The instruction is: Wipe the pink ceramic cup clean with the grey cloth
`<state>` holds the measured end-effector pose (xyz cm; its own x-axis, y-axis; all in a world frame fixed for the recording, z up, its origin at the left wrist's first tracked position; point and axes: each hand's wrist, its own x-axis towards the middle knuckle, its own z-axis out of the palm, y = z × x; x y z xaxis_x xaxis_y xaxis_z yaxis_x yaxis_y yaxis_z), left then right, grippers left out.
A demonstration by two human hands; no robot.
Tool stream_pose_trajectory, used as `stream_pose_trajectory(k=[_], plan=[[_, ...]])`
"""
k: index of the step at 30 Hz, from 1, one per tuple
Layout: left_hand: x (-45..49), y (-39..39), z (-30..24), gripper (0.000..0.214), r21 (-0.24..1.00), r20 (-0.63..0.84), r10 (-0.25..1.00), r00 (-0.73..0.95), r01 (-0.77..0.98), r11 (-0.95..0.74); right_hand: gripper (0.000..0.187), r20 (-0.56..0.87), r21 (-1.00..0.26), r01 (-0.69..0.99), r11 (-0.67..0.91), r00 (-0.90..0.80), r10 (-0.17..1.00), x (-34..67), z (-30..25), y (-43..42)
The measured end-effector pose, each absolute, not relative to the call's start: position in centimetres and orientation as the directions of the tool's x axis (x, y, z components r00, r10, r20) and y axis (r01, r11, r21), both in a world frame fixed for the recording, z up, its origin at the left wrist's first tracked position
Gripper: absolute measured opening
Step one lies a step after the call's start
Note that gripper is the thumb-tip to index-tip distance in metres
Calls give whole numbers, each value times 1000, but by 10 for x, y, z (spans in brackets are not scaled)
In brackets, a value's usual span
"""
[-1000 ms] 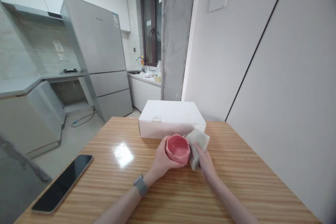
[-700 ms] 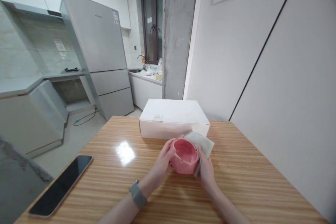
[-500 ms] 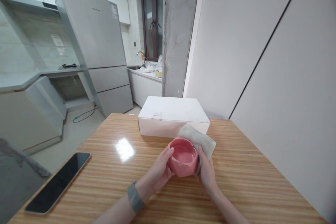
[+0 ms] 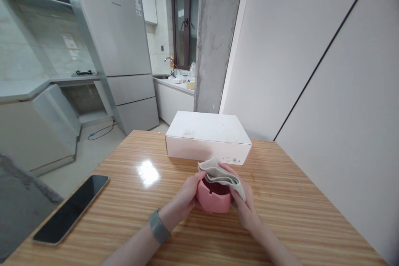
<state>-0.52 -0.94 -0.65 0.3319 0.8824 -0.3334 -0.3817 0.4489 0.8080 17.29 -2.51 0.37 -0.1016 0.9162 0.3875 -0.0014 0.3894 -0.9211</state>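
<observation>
A small pink ceramic bowl (image 4: pixel 212 202) with notches in its rim sits on the wooden table (image 4: pixel 299 216), held between both my hands. My left hand (image 4: pixel 184 198) wraps round the bowl's left side; a grey watch is on that wrist. My right hand (image 4: pixel 245 207) grips a folded grey-beige cloth (image 4: pixel 220 176) and lays it over the bowl's rim and opening. Most of the bowl's inside is hidden by the cloth.
A closed white cardboard box (image 4: pixel 208 137) lies just behind the bowl. A dark tablet (image 4: pixel 72 208) rests at the table's left edge. A white wall runs along the table's right side. Beyond the table stand a grey fridge (image 4: pixel 116 50), kitchen counters and a concrete pillar (image 4: pixel 215 37).
The cloth was beside and behind the bowl on its right; my right hand has now brought it up over the bowl's opening. My left hand keeps its hold.
</observation>
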Motion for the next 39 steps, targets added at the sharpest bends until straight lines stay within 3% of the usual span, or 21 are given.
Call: stream_pose_trajectory(k=[7,12,14,16,21,26,29,33,39], plan=[[-13,1,-6,55,893,-222,954,203,-351,283,31,547,-724,229,650,-384,744,172,10,-18],[-10,-7,1,54,943,-85,996,-5,-324,79,29,617,-604,304,737,-407,673,162,9,-19],[-6,-14,2,58,934,-104,994,-37,-347,85,29,654,-554,328,766,-397,643,159,9,-20],[-2,-21,2,63,904,-161,986,44,-394,165,28,708,-510,341,790,-356,610,160,9,-21],[-3,-23,3,65,689,-220,848,482,-538,485,24,805,-401,327,856,-320,499,169,8,-28],[-17,-11,0,55,663,-230,765,601,-479,575,37,835,-343,173,923,-394,384,164,7,-35],[-23,-7,-4,55,648,-227,679,698,-413,641,37,831,-346,142,928,-412,373,158,2,-36],[-27,-4,-8,46,639,-223,694,685,-435,635,32,812,-297,177,938,-470,346,156,2,-34],[-26,-5,-2,38,692,-256,824,504,-499,521,24,788,-239,210,948,-529,316,159,18,-32]])
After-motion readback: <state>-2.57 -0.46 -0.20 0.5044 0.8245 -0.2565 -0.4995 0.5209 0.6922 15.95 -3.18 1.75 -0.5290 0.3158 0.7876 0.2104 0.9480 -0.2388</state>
